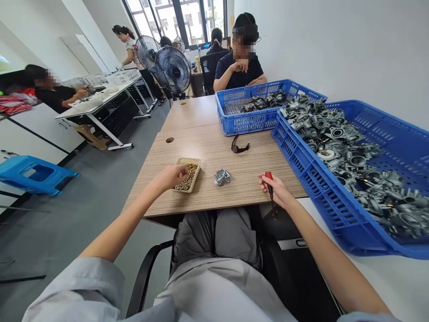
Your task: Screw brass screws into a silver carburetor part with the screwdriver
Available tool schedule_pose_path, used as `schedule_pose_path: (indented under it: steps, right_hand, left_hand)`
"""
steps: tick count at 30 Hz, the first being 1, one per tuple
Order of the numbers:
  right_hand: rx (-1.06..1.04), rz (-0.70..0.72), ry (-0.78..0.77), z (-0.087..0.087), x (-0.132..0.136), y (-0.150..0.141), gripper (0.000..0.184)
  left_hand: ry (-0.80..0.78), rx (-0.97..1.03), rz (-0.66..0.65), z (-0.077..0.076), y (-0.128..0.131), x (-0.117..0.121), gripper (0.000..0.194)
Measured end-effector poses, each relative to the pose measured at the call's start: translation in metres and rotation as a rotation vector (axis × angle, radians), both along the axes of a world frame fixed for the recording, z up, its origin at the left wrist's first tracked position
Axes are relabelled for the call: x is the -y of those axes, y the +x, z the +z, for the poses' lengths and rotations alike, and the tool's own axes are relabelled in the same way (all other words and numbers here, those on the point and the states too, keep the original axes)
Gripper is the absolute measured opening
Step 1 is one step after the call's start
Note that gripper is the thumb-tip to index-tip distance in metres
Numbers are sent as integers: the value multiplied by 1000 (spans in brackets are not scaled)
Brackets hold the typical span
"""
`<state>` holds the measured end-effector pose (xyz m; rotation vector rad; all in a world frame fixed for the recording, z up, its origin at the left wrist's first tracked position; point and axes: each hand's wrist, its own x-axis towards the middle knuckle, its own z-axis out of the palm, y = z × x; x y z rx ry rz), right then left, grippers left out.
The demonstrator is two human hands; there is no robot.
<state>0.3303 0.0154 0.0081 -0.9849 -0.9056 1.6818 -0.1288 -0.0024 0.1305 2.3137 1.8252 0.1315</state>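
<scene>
Head view: no legible writing; right hand (276, 190) grips screwdriver (270, 188).

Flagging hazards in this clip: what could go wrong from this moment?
1. The left hand reaches into the small tray of brass parts near the table edge; a nudge might spill it.
2. The right hand holds the screwdriver tip-down over the lap; it could slip.
</scene>
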Motion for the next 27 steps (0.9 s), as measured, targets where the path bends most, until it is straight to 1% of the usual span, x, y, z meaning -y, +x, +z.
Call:
schedule_pose_path:
  steps: [2, 4, 7, 10, 13, 16, 19, 27]
  right_hand:
    - [-5, -7, 3, -2, -1, 0, 47]
    - [-8, -11, 2, -4, -1, 0, 48]
    - [-10, -8, -5, -4, -2, 0, 52]
    - [-9, 0, -8, -4, -2, 0, 55]
    - [-11, -4, -7, -5, -3, 0, 55]
    - [-5, 1, 1, -6, -3, 0, 54]
    - [9, 18, 12, -5, -4, 0, 52]
    - [-10, 14, -8, -1, -2, -1, 56]
  left_hand:
    - [72, 116, -56, 1, 22, 1, 12]
    - [120, 220, -132, -1, 48, 4, 15]
    - [156, 299, -206, -10, 84, 8, 19]
    - [217, 306, -332, -24, 112, 5, 17]
    - [285, 228, -440, -41, 131, -4, 13]
    - [321, 164, -465, -53, 139, -15, 9]
    - [332, 160, -461, -59, 138, -18, 7]
    - [352, 129, -478, -60, 132, -13, 7]
